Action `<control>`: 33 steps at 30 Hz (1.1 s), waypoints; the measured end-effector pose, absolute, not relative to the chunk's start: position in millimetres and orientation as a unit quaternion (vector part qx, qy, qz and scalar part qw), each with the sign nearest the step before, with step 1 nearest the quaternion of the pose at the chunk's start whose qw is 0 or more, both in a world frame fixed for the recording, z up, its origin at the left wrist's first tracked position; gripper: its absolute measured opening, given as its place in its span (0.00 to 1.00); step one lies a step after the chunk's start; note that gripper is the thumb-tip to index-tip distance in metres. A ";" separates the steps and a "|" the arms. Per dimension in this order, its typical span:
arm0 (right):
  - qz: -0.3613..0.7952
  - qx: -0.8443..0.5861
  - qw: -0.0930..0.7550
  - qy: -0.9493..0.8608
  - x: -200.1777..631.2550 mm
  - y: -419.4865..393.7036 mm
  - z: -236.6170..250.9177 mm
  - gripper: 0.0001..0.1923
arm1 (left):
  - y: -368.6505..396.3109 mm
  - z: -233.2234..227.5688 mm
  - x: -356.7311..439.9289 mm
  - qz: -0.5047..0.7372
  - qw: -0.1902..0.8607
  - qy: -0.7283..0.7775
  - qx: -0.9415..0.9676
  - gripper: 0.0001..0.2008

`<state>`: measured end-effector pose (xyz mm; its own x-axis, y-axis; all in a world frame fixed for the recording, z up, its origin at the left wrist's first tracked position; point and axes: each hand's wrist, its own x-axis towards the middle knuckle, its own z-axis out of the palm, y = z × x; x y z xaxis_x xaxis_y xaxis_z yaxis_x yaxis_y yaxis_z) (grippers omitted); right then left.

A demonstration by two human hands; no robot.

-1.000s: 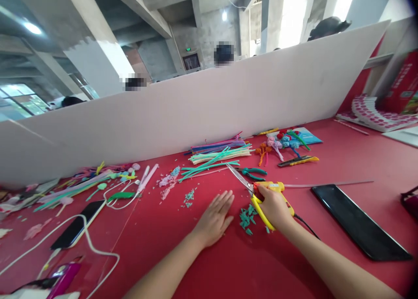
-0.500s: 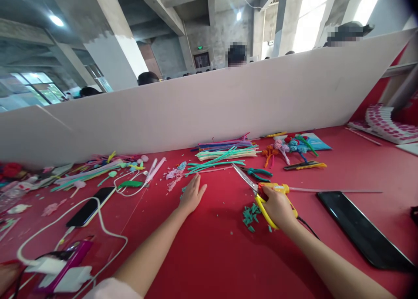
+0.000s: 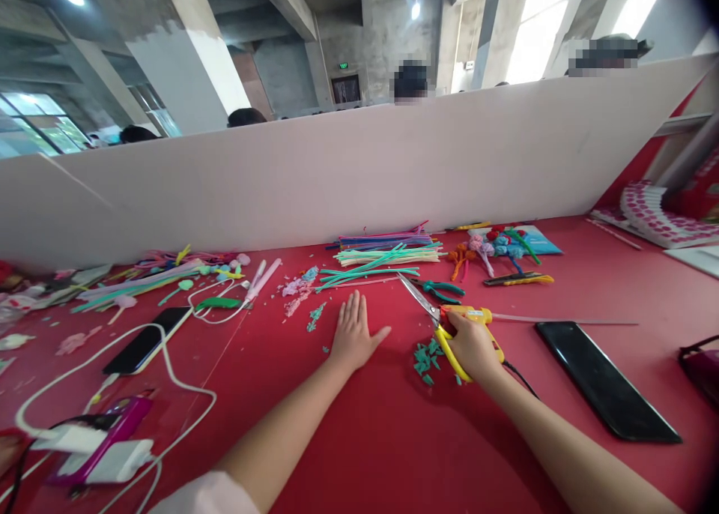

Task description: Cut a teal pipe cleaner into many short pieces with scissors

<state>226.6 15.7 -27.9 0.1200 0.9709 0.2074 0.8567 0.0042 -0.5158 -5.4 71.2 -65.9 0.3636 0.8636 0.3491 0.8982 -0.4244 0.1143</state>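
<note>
Your right hand [image 3: 470, 347] grips the yellow-handled scissors [image 3: 435, 325], blades pointing to 11 o'clock. Your left hand [image 3: 353, 337] lies flat, fingers spread, on the red worktop [image 3: 359, 439]; the scissors sit at its 3 o'clock.

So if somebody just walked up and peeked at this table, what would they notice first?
Probably the right hand closed on the yellow-handled scissors in the middle of the red table, with little teal snippings lying right beside it. The left hand lies flat and open on the table close by. Behind them, against the white board, sits a bright heap of pipe cleaners.
</note>
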 end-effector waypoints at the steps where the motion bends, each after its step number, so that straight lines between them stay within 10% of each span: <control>1: 0.106 -0.699 0.269 -0.655 226.2 15.7 -27.5 0.05 | 82.3 -64.7 -8.1 -0.191 0.056 -0.538 -0.819 0.39; 10: 0.106 -0.699 0.238 -0.667 225.0 15.2 -22.1 0.04 | 113.7 -22.0 -78.7 -0.170 0.139 -0.497 -0.839 0.25; 18: 0.115 -0.677 0.178 -0.705 230.2 16.2 -8.4 0.06 | 12.6 -25.4 -71.9 -0.068 -0.077 -0.278 -0.955 0.34; 33: 0.073 -0.688 0.115 -0.713 234.4 3.2 26.6 0.12 | 134.9 -51.1 -123.7 -0.246 -0.019 -0.492 -0.835 0.22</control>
<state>234.4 3.2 26.6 -0.0262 0.9977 0.0629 0.9639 0.0419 -0.2630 -123.7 134.9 -51.1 0.3954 0.8309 0.3916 0.8122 -0.5153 0.2734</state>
